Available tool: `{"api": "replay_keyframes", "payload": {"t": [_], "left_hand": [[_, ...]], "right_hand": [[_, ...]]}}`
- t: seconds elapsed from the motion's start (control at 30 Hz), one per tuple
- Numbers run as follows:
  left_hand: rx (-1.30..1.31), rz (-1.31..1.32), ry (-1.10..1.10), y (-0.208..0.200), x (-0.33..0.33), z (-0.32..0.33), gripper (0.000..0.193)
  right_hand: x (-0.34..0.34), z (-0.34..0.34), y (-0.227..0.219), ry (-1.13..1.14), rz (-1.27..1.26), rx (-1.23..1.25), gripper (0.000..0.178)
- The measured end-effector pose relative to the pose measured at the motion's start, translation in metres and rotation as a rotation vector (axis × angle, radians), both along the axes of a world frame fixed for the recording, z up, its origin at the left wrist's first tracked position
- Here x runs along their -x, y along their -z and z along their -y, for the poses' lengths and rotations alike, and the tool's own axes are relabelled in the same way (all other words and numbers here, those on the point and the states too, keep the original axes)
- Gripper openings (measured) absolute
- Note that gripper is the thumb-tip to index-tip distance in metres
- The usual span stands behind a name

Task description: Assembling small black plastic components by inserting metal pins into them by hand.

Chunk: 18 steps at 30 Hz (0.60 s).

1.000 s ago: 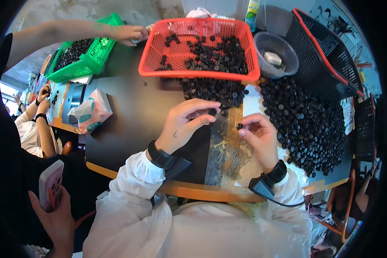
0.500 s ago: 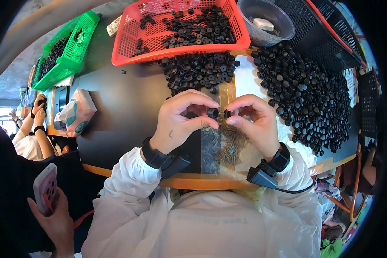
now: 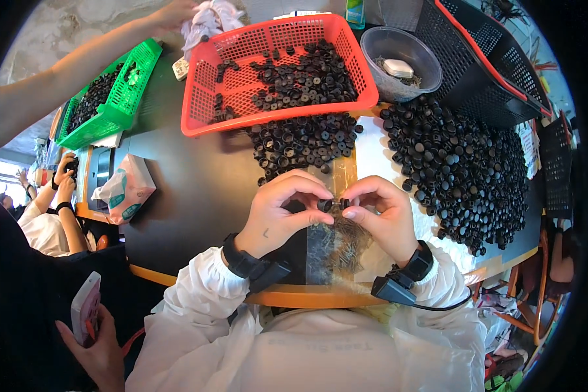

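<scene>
My left hand pinches a small black round cap between thumb and fingertips. Facing it, my right hand grips a second small black piece, its end turned toward the cap. Only a narrow gap parts the two pieces; something thin seems to bridge it, too small to make out. Below my fingers lies a heap of thin metal pins on clear tape. Beyond my hands is a pile of black hollow caps. A larger pile of black round-topped pieces spreads on the right.
A red basket with black parts stands at the back, beside a clear plastic tub and a black crate. At left are a green basket and tissue pack. Another person's arm reaches across; another hand holds a phone.
My hands have brought the two black pieces closer together. The view has tilted, so the table sits lower. Another person's arm and a pale cloth have come in at the upper left.
</scene>
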<state>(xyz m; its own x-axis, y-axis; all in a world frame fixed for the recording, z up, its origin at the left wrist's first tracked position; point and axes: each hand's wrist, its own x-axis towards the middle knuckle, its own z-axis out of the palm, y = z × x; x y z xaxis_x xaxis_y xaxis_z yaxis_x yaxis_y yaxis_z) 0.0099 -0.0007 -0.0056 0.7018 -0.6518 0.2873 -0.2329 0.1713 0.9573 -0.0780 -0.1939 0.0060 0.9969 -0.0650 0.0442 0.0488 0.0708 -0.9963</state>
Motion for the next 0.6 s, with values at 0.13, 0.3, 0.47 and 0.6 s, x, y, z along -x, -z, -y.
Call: {"api": "replay_keyframes", "payload": {"t": [0.13, 0.3, 0.47, 0.6], "left_hand": [[0.008, -0.017, 0.002, 0.0005, -0.0012, 0.0004, 0.033], [0.016, -0.071, -0.004, 0.0009, 0.0000, 0.0019, 0.036], [0.065, -0.187, 0.029, 0.0034, 0.0026, 0.0008, 0.035], [0.110, -0.172, 0.043, 0.0061, 0.0043, 0.0015, 0.036]], "right_hand": [[0.0004, -0.0001, -0.0012, 0.003, -0.013, -0.019, 0.023], [-0.0004, 0.0004, 0.0007, 0.016, -0.010, -0.036, 0.022], [0.0000, -0.0019, -0.0021, 0.015, 0.053, -0.005, 0.021], [0.0014, -0.0031, -0.0032, 0.014, 0.076, 0.056, 0.020]]}}
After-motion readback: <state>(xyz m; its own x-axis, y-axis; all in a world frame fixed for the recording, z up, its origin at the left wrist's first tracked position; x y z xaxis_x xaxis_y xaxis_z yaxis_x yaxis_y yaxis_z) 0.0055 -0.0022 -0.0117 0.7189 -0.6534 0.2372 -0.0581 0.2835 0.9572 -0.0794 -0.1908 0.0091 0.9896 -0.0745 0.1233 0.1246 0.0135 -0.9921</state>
